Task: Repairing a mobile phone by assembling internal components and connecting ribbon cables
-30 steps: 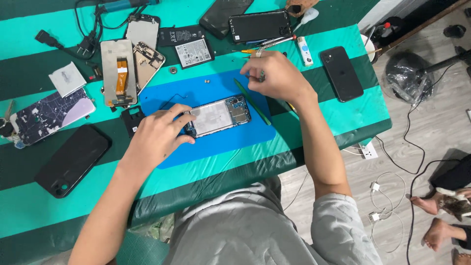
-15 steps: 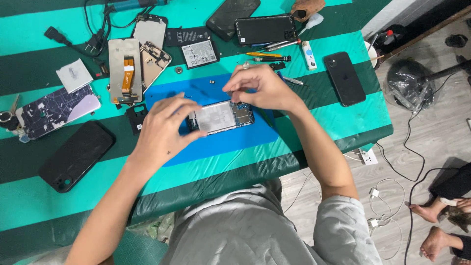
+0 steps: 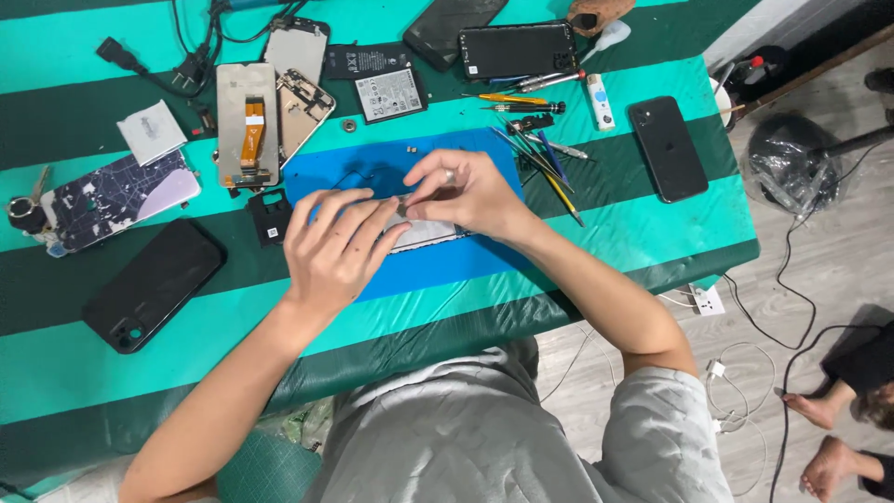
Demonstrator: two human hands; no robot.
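Note:
An opened phone lies on a blue work mat in the middle of the striped green table. My left hand covers its left half and holds it down. My right hand rests over its upper middle, fingertips pinched together on a small part that I cannot make out. Most of the phone is hidden under both hands.
Screwdrivers and tweezers lie right of the mat. Black phones, a patterned phone back, a frame with an orange flex cable, batteries and cables surround it. A person's bare feet show on the floor at right.
My right hand has come in from the tools at the right onto the phone. My left hand has slid further over the phone.

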